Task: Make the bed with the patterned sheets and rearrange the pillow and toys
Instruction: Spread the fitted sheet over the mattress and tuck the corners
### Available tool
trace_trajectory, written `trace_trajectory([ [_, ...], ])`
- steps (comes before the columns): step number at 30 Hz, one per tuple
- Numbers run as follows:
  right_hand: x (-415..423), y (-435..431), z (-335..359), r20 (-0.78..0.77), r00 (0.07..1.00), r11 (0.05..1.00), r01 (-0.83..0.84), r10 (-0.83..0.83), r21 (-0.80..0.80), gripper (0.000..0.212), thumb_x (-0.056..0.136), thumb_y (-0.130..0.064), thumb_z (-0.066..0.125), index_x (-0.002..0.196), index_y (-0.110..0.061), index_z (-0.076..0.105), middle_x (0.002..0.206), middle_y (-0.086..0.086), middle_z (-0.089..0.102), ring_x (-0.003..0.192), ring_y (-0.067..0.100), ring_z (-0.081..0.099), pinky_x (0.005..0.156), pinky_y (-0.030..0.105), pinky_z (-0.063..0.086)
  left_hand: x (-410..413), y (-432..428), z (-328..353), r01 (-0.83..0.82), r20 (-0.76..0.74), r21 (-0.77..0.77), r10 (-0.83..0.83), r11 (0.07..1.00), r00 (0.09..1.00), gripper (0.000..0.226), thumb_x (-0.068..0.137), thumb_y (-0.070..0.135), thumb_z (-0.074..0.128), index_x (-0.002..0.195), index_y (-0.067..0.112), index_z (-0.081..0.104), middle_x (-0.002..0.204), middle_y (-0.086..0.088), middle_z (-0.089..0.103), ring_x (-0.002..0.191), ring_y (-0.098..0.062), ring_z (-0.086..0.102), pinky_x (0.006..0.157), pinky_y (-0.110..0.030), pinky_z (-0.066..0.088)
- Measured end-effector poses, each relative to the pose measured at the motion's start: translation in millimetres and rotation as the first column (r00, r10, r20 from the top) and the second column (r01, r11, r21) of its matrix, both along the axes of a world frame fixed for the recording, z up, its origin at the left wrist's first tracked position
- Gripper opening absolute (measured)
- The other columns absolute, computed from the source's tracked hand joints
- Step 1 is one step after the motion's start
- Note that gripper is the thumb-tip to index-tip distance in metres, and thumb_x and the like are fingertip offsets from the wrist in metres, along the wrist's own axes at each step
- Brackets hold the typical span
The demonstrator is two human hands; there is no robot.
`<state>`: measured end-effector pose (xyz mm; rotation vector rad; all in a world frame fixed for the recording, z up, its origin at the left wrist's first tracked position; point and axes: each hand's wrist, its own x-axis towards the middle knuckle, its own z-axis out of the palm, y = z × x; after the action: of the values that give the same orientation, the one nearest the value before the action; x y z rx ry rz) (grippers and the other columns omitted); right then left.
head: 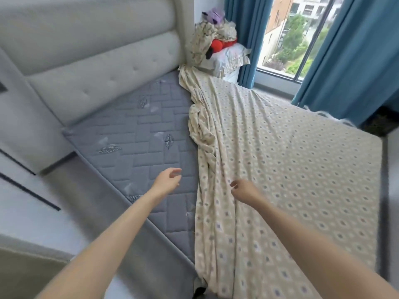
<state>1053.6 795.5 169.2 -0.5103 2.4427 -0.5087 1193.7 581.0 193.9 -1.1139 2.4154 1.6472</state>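
A cream patterned sheet (291, 169) covers the right part of the grey quilted mattress (138, 134); its left edge lies bunched in folds down the middle. My left hand (167, 180) hovers over the bare mattress, fingers loosely spread, holding nothing. My right hand (244, 189) is above the sheet near its bunched edge, fingers loosely curled and empty. On the nightstand by the headboard lie a white pillow (231, 56), a red toy (218, 45), a purple toy (213, 16) and more crumpled patterned fabric (203, 37).
A padded grey headboard (97, 61) stands at the left. Blue curtains (354, 57) frame a window (289, 35) at the back right. Pale floor (32, 212) runs along the bed's near side.
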Motion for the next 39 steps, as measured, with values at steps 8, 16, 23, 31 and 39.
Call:
trace_trajectory([
  [8,-63.2,-48.9,-27.1,0.054,0.998,1.000,-0.007,0.009,-0.029,0.041,0.092,-0.017,0.045,0.131,-0.016,0.054,0.130,0.001,0.058,0.090,0.010,0.055,0.074,0.021,0.042,-64.8,-39.5,-6.9,-0.035,0.022,0.047,0.034,0.998,0.999,0.033,0.098,0.014,0.044,0.130,0.014,0.052,0.125,-0.008,0.059,0.091,-0.018,0.060,0.080,-0.029,0.045],
  [16,-130.1,-116.6,-72.0,0.146,0.982,0.991,0.127,-0.121,-0.034,0.044,0.091,-0.013,0.046,0.135,-0.011,0.051,0.138,0.003,0.053,0.122,0.019,0.052,0.093,0.026,0.040,-153.6,-110.4,-46.4,0.038,0.104,0.117,-0.051,0.992,0.993,0.032,0.098,0.012,0.043,0.129,0.013,0.053,0.125,-0.009,0.059,0.090,-0.019,0.058,0.069,-0.024,0.047],
  [23,-181.5,-207.0,-123.1,0.174,0.962,0.978,0.208,-0.209,0.026,0.038,0.090,-0.012,0.044,0.124,-0.010,0.061,0.125,0.007,0.063,0.113,0.023,0.058,0.095,0.032,0.047,-244.1,-196.8,-93.8,0.174,0.162,0.161,-0.200,0.971,0.966,0.031,0.097,0.009,0.042,0.125,0.012,0.055,0.122,-0.009,0.060,0.087,-0.019,0.059,0.071,-0.026,0.045],
  [31,-222.5,-300.5,-198.1,0.287,0.883,0.928,0.350,-0.372,0.125,0.040,0.093,-0.015,0.046,0.131,-0.010,0.056,0.133,0.008,0.057,0.124,0.024,0.051,0.100,0.029,0.040,-327.6,-283.2,-159.6,0.331,0.243,0.216,-0.379,0.919,0.893,0.029,0.096,0.009,0.044,0.122,0.014,0.056,0.119,-0.008,0.062,0.083,-0.019,0.060,0.078,-0.026,0.043],
  [39,-249.9,-336.7,-284.6,0.329,0.916,0.921,0.095,-0.229,0.377,0.047,0.093,-0.021,0.042,0.140,-0.023,0.047,0.158,0.018,-0.002,0.147,0.031,-0.001,0.118,0.038,0.017,-361.8,-327.2,-232.8,0.328,0.296,0.266,-0.400,0.907,0.867,0.032,0.096,0.002,0.040,0.122,0.009,0.057,0.121,-0.010,0.062,0.097,-0.023,0.062,0.060,-0.010,0.047],
])
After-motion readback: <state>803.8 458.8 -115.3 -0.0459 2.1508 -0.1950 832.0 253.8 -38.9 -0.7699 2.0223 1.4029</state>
